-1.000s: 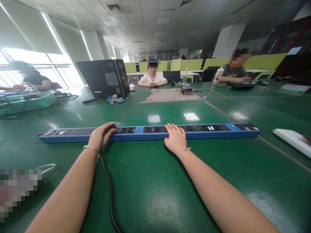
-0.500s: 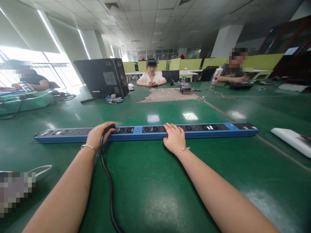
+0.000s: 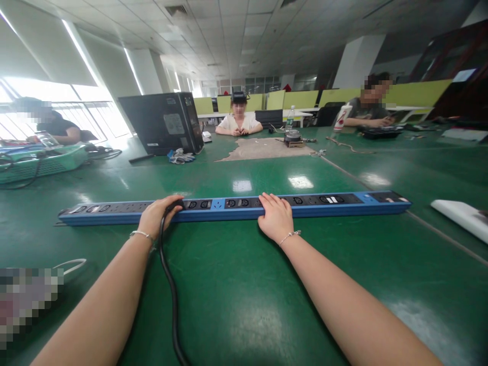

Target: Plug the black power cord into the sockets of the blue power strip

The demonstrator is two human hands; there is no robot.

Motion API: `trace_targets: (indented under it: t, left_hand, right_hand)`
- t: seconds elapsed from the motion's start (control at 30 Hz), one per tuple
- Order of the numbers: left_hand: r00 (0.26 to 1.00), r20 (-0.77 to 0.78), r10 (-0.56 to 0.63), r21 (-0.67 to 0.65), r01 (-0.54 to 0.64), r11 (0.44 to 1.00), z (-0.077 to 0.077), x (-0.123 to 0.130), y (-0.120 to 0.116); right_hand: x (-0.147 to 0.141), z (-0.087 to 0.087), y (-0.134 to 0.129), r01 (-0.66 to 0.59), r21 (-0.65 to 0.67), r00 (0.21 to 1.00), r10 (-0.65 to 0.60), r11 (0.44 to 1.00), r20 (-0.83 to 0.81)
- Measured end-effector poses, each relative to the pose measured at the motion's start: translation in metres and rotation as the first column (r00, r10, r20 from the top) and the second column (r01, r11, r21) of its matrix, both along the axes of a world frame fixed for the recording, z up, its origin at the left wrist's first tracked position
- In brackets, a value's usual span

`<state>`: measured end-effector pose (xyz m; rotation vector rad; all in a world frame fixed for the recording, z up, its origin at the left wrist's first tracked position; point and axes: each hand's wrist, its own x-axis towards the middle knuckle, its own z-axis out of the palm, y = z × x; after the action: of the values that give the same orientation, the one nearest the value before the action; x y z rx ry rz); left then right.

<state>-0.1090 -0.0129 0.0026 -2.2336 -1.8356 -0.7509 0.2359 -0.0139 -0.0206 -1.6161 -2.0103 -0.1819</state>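
Note:
A long blue power strip (image 3: 198, 214) with black socket sections lies crosswise on the green table (image 3: 236, 264). My left hand (image 3: 157, 216) is closed around a black plug (image 3: 175, 205) against the strip's top, left of its middle. Fingers and plug cover the socket there, so how far the plug sits in it cannot be seen. From the plug a black cable (image 3: 173, 290) runs down past the table's near side. My right hand (image 3: 276, 213) grips the strip right of its middle, fingers over the top and thumb hidden at the near side.
A black computer case (image 3: 160, 124) stands at the back left, gloves (image 3: 181, 156) beside it. On the left is a green basket (image 3: 57, 165); on the right, a white object (image 3: 459, 218). Three people sit around the table. A bottle (image 3: 290, 118) stands far back.
My left hand and the plug sit slightly lower against the strip, the wrist a little more bent. My right hand keeps its hold. The whole view has shifted slightly.

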Motion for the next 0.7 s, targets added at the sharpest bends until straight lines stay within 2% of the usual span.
trace_targets:
  t: [0.23, 0.4, 0.53, 0.7]
  left_hand:
    - [0.996, -0.071, -0.055, 0.051, 0.059, 0.997, -0.0035, -0.0008, -0.0062]
    - [0.997, -0.079, 0.010, 0.004, -0.009, 1.000, -0.0007, 0.0014, -0.0066]
    - [0.998, -0.053, 0.032, -0.038, -0.034, 0.999, 0.0021, 0.0034, -0.0065]
    - [0.999, 0.050, -0.014, 0.000, 0.014, 1.000, -0.0061, 0.0032, -0.0050]
  right_hand:
    - [-0.0004, 0.0008, -0.0005, 0.000, -0.008, 1.000, 0.000, 1.000, 0.006]
    - [-0.0009, 0.0019, -0.0012, 0.009, -0.017, 1.000, -0.009, 1.000, 0.005]
    - [-0.0003, 0.0022, -0.0012, 0.013, -0.027, 1.000, -0.013, 1.000, 0.011]
    - [0.0001, 0.0015, -0.0010, 0.005, -0.027, 1.000, -0.004, 1.000, 0.018]
